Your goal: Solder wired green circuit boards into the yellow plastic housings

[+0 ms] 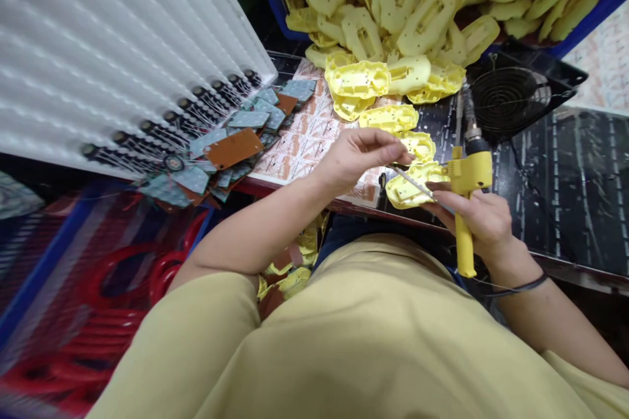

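Note:
My left hand (366, 154) is closed in a pinch above the near yellow shell, its fingertips at a thin pale wire-like strip (415, 182). That strip slants down toward the fingertips of my right hand (486, 219). My right hand is wrapped around a yellow pistol-shaped soldering gun (470, 171), its handle pointing toward me and its metal barrel pointing away. Below the strip lies an open yellow plastic shell half (400, 191), partly hidden by the hands. More yellow shell halves (388, 118) lie in a row behind it.
A blue bin (280, 6) heaped with yellow shells stands at the back. Right of the shells is a black fan (511, 95). Circuit boards (236, 147) with wired black round parts lie left, against a white ridged panel (122, 46). Red coiled cables (108, 327) fill a lower-left crate.

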Demonstrator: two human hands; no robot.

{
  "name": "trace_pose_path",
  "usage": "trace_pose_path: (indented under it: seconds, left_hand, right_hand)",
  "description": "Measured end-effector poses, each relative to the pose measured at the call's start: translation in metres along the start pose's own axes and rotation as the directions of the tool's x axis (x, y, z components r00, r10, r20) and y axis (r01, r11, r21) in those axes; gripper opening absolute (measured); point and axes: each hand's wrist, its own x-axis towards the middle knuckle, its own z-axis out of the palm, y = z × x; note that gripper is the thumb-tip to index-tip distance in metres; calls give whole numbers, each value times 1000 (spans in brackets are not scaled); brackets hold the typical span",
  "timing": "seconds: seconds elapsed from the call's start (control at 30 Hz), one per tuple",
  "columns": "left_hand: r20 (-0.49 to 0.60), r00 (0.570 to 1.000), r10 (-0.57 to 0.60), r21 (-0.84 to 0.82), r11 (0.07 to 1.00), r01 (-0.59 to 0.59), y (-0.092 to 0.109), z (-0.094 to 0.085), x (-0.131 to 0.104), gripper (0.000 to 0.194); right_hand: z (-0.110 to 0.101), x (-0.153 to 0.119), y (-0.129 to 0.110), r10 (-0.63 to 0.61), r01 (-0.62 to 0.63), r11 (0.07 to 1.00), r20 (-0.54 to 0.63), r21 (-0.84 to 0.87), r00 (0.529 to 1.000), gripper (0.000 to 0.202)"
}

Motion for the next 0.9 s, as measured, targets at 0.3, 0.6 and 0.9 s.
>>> trace_pose_path:
  seconds: [0.3, 0.6, 0.9]
  left_hand:
    - [262, 964, -43, 411, 909, -71, 5, -22, 8, 8]
    - [344, 938, 25, 811, 495, -311, -27, 12, 7, 17]
    - [398, 904, 159, 789, 444, -425, -37, 17, 2, 18]
  right_hand:
    - [6, -14, 29, 181, -224, 963, 256, 150, 950, 47]
    - [18, -13, -17, 229, -226, 968, 22, -108, 973, 42]
    - [-59, -12, -23, 99, -98, 983, -4, -156, 995, 56]
